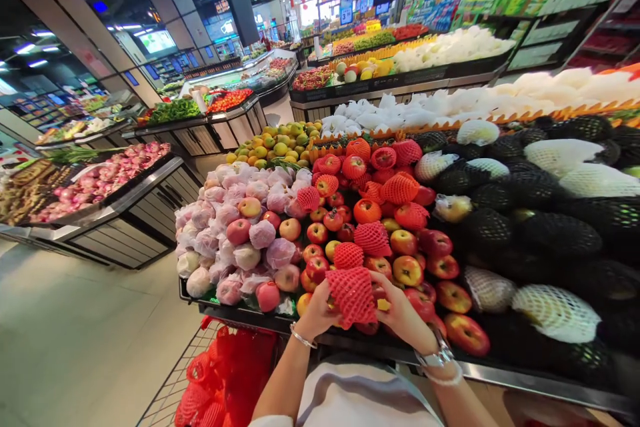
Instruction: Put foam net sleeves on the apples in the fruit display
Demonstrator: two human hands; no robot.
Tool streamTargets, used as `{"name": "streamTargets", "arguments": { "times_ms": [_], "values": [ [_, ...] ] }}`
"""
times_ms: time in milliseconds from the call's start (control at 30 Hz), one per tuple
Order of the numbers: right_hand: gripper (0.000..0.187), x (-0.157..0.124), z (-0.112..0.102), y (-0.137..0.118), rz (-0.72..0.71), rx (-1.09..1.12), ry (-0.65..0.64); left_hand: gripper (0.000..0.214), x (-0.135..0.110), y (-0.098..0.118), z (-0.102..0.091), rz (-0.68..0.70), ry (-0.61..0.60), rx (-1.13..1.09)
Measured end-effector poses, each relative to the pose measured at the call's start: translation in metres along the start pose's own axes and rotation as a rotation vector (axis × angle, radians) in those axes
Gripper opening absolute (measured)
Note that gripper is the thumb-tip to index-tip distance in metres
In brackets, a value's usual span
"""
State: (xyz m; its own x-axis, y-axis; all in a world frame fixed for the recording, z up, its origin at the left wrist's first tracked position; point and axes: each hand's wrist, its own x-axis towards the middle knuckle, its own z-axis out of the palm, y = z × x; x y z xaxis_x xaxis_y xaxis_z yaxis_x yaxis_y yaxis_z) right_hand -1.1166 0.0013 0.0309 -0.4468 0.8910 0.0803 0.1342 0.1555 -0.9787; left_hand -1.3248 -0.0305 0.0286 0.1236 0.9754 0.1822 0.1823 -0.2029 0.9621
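Observation:
Both my hands meet at the front edge of a fruit display stand [235, 310]. My left hand [316, 312] and my right hand [403, 315] are closed on a red foam net sleeve [353, 295], which wraps a piece of fruit; a bit of yellow shows at its right side. Right behind it lie loose red apples [407, 270] and more red-netted fruit [373, 238]. A bracelet sits on my left wrist, a watch on my right.
Pink-wrapped fruit [235, 240] lies left of the apples, black- and white-netted fruit [545, 233] to the right. A wire shopping cart [173, 390] holding red net sleeves [225, 373] stands below left. A bin of red onions [100, 180] flanks the pale floor aisle [75, 340].

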Motion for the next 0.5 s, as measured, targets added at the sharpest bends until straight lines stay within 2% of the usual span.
{"name": "streamTargets", "arguments": {
  "times_ms": [100,200,333,400,500],
  "values": [
    [0.062,-0.004,0.002,0.0,0.013,-0.014,0.004,0.058,-0.006,-0.012,0.01,-0.053,0.025,-0.073],
    [0.062,-0.009,0.002,-0.002,0.005,-0.04,0.008,0.063,-0.011,-0.023,0.022,-0.175,0.091,-0.224],
    [0.044,-0.012,-0.007,-0.004,-0.068,-0.074,0.045,0.07,-0.01,-0.032,0.03,-0.294,0.261,-0.427],
    [0.034,-0.012,-0.02,0.001,-0.107,-0.095,0.166,0.071,-0.007,-0.035,0.029,-0.301,0.365,-0.476],
    [0.028,-0.012,-0.05,0.014,-0.103,-0.207,0.47,0.072,-0.003,-0.04,0.023,-0.32,0.517,-0.528]
  ]
}}
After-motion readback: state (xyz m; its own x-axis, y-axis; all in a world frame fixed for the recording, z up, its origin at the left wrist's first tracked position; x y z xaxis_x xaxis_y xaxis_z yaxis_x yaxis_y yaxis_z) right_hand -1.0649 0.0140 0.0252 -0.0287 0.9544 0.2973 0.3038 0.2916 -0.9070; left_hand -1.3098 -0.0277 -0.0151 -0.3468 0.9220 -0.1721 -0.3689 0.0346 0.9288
